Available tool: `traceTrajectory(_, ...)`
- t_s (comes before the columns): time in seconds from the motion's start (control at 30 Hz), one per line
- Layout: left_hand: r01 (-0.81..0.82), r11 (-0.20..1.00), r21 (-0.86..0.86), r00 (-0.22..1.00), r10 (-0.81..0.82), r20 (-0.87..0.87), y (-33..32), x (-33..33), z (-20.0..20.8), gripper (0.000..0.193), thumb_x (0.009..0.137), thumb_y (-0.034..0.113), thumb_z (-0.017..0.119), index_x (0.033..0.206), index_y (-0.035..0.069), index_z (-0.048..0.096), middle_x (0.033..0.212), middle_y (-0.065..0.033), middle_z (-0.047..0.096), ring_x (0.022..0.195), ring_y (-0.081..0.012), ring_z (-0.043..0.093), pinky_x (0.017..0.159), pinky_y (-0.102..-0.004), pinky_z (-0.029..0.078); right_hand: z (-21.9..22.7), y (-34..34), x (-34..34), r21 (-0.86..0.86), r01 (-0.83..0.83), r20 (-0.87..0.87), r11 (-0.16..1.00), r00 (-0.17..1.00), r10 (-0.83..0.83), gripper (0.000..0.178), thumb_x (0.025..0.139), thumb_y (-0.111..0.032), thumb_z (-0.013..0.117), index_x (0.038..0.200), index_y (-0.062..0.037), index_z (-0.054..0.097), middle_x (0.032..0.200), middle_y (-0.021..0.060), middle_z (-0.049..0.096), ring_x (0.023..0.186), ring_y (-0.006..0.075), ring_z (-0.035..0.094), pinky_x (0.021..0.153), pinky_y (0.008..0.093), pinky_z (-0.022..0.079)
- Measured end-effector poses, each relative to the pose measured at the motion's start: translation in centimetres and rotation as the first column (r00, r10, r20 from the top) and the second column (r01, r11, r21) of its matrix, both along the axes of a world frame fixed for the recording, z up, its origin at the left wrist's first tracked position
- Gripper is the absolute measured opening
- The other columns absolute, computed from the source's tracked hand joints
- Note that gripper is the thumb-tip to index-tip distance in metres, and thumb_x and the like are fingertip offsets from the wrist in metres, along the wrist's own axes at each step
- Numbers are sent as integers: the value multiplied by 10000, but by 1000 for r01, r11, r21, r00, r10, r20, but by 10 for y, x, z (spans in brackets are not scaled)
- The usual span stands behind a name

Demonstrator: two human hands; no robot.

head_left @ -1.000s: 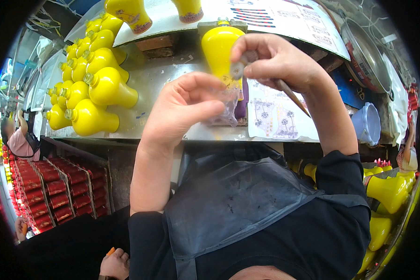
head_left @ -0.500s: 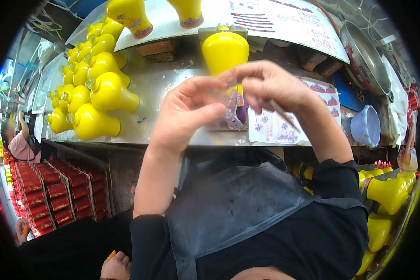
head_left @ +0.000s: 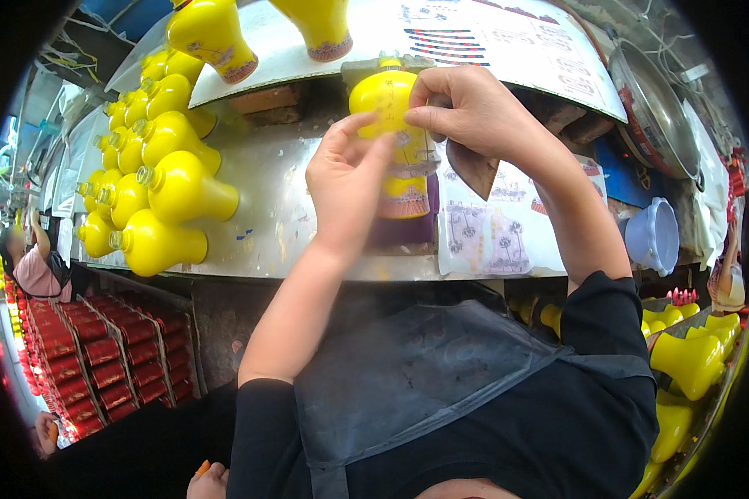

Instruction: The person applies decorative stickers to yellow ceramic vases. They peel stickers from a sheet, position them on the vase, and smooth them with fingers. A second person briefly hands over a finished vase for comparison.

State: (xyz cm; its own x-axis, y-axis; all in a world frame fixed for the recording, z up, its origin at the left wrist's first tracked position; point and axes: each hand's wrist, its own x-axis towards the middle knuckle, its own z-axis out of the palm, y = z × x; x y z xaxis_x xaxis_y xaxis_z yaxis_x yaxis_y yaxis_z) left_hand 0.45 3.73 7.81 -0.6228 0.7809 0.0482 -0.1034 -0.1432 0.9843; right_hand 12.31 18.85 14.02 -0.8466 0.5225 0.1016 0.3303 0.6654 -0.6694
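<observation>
A yellow bottle (head_left: 366, 98) lies in front of me on a rest, its glass neck pointing away. Dark printed lettering and a flower pattern show on its upper side, and a wrinkled clear decal film (head_left: 414, 168) lies across its middle. My left hand (head_left: 341, 175) is at the bottle's left side, thumb and forefinger bent near the print; motion blur hides whether they grip anything. At the right side, my right hand (head_left: 466, 108) is closed, thumb and forefinger pinched at the print's edge. A brown, flat-bladed scraper (head_left: 473, 169) sticks out below its palm.
Several yellow bottles (head_left: 179, 185) lie at left on the metal table (head_left: 266, 208). Printed decal sheets (head_left: 491, 237) lie right of the bottle. Beyond stand a white board (head_left: 374, 37), a metal basin (head_left: 653, 108) and a pale blue bucket (head_left: 651, 235). Red boxes (head_left: 100, 349) are stacked at lower left.
Both hands have moved away from me, up along the bottle, and the clear film now lies against it. The scraper in my right hand has turned, showing its broad blade.
</observation>
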Motion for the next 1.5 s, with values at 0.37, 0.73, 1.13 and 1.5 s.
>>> traceTrajectory(0.37, -133, 991, -25, 975, 126, -185, 13, -16, -25, 354, 897, 74, 799, 1210, 32, 639, 775, 38, 630, 712, -22, 567, 657, -210, 474, -21, 17, -4, 88, 147, -61, 985, 988, -142, 224, 915, -216, 759, 976, -17, 674, 823, 61, 695, 723, 93, 636, 636, 257, 524)
traceTrajectory(0.73, -8, 1000, -29, 968, 1, -250, 4, -12, -24, 367, 923, 40, 770, 1250, 27, 605, 929, 29, 564, 804, -27, 510, 738, -178, 437, -21, 13, -14, 399, 117, -200, 910, 979, -38, 376, 873, -299, 809, 1110, -11, 763, 800, 63, 665, 689, 113, 612, 624, 271, 516)
traceTrajectory(1.13, 122, 971, -203, 992, -124, 6, -7, -21, -8, 179, 885, 67, 787, 994, 32, 649, 854, 25, 582, 731, -45, 542, 637, -210, 477, 1, 21, -32, -69, -148, -187, 987, 973, 133, 132, 931, -102, 686, 1007, -5, 734, 924, 55, 731, 830, 102, 695, 777, 256, 587)
traceTrajectory(1.5, 86, 976, -201, 996, -91, -17, -10, -26, -23, 192, 904, 99, 765, 1027, 24, 639, 881, -6, 653, 821, -72, 580, 764, -251, 501, -1, 17, -43, 240, -39, -194, 970, 977, 87, 142, 924, -158, 706, 991, -42, 752, 893, 82, 736, 760, 139, 680, 696, 272, 559)
